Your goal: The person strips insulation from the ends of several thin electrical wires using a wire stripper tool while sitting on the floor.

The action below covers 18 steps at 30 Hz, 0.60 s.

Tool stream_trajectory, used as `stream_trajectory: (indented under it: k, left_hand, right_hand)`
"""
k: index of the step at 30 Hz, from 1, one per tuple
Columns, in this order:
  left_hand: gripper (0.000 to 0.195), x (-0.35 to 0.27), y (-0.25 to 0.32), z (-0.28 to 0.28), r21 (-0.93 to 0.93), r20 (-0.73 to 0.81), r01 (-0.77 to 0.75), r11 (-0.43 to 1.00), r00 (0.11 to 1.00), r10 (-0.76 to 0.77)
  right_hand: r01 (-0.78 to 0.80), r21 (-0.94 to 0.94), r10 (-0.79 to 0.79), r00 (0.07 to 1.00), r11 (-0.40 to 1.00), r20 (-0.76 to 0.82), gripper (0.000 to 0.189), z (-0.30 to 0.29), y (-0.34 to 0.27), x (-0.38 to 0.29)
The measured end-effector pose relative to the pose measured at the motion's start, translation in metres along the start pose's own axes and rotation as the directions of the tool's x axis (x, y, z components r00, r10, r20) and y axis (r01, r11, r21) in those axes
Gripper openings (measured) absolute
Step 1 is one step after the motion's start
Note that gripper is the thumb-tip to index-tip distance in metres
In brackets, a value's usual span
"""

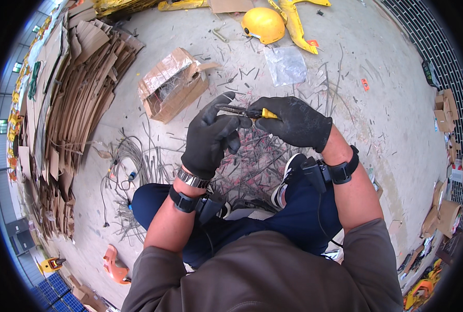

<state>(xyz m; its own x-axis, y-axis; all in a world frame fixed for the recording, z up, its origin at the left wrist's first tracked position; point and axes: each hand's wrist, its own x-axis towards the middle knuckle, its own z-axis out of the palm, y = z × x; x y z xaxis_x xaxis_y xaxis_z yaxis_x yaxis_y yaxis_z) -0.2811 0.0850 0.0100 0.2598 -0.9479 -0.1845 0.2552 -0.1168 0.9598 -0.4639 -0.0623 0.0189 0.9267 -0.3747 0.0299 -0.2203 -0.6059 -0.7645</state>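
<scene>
My right hand, in a black glove, grips a yellow-handled hand tool. The tool's dark, narrow front part points left; fingers cover enough of it that its exact kind is unclear. My left hand, gloved in black too, is right at that front part, with the index finger raised and the other fingers curled. Whether it pinches the tool or a short cable piece is hard to tell. Below both hands, a litter of cut cable pieces, mostly grey and black with pink bits, covers the concrete floor between my feet.
An open, taped cardboard box stands ahead left, near stacked flattened cardboard. Coiled cables lie left. Ahead are a yellow helmet, a clear plastic bag and a yellow plastic part. An orange part lies behind left.
</scene>
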Motion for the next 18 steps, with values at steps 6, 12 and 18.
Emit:
stream_trajectory:
  k: [6,12,18]
  left_hand:
    - [0.047,0.0,-0.014,0.001,-0.041,-0.097,-0.041,0.998,0.995,0.036]
    - [0.029,0.0,-0.006,0.009,-0.226,-0.204,0.095,0.969,0.968,-0.143]
    - [0.031,-0.004,0.004,0.011,0.013,-0.109,0.185,0.983,0.977,-0.182]
  right_hand:
    - [-0.012,0.013,0.014,0.995,1.0,-0.098,0.026,-0.004,0.001,0.002]
    - [0.02,-0.031,-0.025,0.985,0.999,-0.171,0.027,0.0,0.005,0.001]
    - [0.038,-0.1,-0.058,0.979,0.994,-0.198,0.029,0.004,0.002,0.0]
